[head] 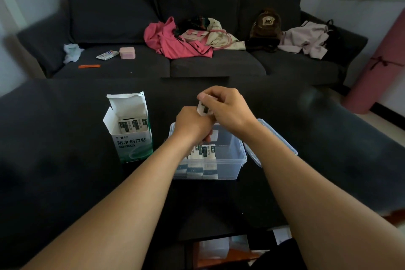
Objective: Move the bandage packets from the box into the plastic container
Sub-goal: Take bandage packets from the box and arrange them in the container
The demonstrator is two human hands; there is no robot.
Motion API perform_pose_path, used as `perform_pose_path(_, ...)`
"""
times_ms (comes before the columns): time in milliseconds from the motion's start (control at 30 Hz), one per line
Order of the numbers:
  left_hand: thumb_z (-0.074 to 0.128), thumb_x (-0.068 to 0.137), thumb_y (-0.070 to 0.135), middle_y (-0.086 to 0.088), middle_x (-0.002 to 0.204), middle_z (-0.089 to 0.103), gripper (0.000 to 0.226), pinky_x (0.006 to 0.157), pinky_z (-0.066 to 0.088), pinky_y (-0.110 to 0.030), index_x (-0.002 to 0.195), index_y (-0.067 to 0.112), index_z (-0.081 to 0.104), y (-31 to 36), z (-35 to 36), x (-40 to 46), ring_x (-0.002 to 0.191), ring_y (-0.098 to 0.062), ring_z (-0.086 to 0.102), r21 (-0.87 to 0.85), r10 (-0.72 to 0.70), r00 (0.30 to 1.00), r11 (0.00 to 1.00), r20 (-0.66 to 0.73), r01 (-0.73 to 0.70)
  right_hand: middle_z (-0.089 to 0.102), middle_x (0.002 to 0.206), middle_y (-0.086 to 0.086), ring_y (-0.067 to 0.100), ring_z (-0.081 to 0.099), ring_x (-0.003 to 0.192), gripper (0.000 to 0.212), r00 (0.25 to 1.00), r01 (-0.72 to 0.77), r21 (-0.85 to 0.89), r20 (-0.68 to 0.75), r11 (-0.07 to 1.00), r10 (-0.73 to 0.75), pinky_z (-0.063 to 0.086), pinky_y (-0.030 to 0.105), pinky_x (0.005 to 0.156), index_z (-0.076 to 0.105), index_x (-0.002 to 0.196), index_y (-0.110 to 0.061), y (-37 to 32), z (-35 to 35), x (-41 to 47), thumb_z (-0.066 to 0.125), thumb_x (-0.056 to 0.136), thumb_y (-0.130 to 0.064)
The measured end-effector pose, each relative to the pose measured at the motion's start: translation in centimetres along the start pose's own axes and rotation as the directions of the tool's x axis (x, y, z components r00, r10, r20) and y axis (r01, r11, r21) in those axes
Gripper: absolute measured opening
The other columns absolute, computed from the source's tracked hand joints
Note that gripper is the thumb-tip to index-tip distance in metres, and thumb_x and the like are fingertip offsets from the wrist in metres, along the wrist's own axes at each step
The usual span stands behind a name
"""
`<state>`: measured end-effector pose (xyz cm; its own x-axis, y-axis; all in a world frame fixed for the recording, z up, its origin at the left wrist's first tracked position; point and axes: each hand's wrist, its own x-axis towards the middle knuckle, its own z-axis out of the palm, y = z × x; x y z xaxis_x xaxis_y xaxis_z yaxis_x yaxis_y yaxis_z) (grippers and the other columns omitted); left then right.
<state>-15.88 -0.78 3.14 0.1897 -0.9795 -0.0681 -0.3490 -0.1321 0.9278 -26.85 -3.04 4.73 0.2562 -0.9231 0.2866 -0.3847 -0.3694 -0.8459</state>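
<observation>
An open green-and-white bandage box (131,138) stands on the dark table, with several packets (132,126) upright inside it. To its right sits a clear plastic container (230,160) holding several white-and-dark bandage packets (203,155) along its left side. My right hand (228,109) hovers above the container's far edge and pinches a packet (203,108) between curled fingers. My left hand (192,126) dips into the container just below the right hand, with its fingers curled down over the packets there; what they hold is hidden.
The container's clear lid (274,140) leans against its right side. A dark sofa (197,61) behind the table carries clothes, a pink case and a brown bag. A pink roll (381,68) stands at the right. Papers (219,250) lie below the table's front edge.
</observation>
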Motion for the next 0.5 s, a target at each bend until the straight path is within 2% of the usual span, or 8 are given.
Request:
perform_pose_path(67, 0.057, 0.097, 0.012, -0.003, 0.056, 0.059, 0.015, 0.037, 0.039, -0.02, 0.084, 0.009, 0.064, 0.0, -0.2, 0.0, 0.037, -0.009, 0.051, -0.04, -0.001, 0.997, 0.999, 0.074, 0.004, 0.071, 0.096, -0.003, 0.006, 0.068, 0.086, 0.016, 0.991, 0.024, -0.034, 0.132, 0.999, -0.019, 0.059, 0.024, 0.076, 0.071, 0.109, -0.018, 0.2, -1.5, 0.1, 0.07, 0.092, -0.022)
perform_pose_path(133, 0.068, 0.091, 0.01, -0.003, 0.065, 0.062, 0.003, 0.04, 0.041, -0.02, 0.092, 0.01, 0.065, -0.3, -0.4, 0.0, 0.043, -0.009, 0.054, -0.024, 0.062, 0.991, 0.998, 0.121, -0.059, 0.071, 0.099, 0.0, 0.009, 0.07, 0.086, 0.025, 0.969, 0.008, -0.063, 0.245, 0.998, 0.008, 0.06, 0.021, 0.076, 0.068, 0.114, -0.017, 0.1, -2.8, 0.2, 0.074, 0.089, -0.015)
perform_pose_path(233, 0.081, 0.081, 0.017, -0.003, 0.09, 0.067, 0.032, 0.046, 0.048, -0.024, 0.105, 0.015, 0.06, -1.1, -0.3, 0.5, 0.067, -0.016, 0.066, 0.066, 0.16, 0.983, 0.984, 0.084, -0.166, 0.071, 0.103, 0.003, 0.012, 0.071, 0.089, 0.027, 0.944, 0.007, -0.099, 0.328, 0.995, 0.026, 0.061, 0.024, 0.075, 0.068, 0.113, -0.016, -0.2, -3.2, 0.4, 0.075, 0.087, -0.01)
perform_pose_path(333, 0.084, 0.079, 0.025, -0.001, 0.1, 0.067, 0.044, 0.053, 0.055, -0.028, 0.111, 0.016, 0.057, -1.8, -0.4, 0.7, 0.082, -0.021, 0.07, 0.159, 0.25, 0.968, 0.954, 0.035, -0.252, 0.07, 0.103, 0.009, 0.019, 0.072, 0.09, 0.027, 0.925, -0.053, -0.066, 0.373, 0.996, 0.074, 0.062, 0.029, 0.072, 0.069, 0.111, -0.011, -0.2, -2.8, 0.9, 0.076, 0.086, -0.005)
perform_pose_path(433, 0.084, 0.079, 0.029, 0.0, 0.099, 0.068, 0.042, 0.061, 0.062, -0.036, 0.11, 0.017, 0.058, -2.2, -0.6, 0.7, 0.08, -0.021, 0.072, 0.201, 0.262, 0.965, 0.945, 0.018, -0.26, 0.07, 0.099, 0.012, 0.02, 0.071, 0.083, 0.025, 0.905, -0.089, -0.043, 0.415, 0.995, 0.099, 0.06, 0.027, 0.07, 0.069, 0.108, -0.008, -0.2, -2.6, 1.5, 0.075, 0.085, 0.0)
perform_pose_path(500, 0.081, 0.079, 0.027, -0.003, 0.094, 0.07, 0.039, 0.052, 0.06, -0.033, 0.11, 0.018, 0.058, -2.2, -0.7, 0.7, 0.066, -0.019, 0.072, 0.197, 0.231, 0.972, 0.952, 0.044, -0.235, 0.071, 0.097, 0.011, 0.019, 0.072, 0.081, 0.025, 0.891, -0.068, -0.078, 0.444, 0.995, 0.096, 0.061, 0.028, 0.071, 0.068, 0.107, -0.008, -0.3, -2.5, 1.8, 0.075, 0.085, 0.001)
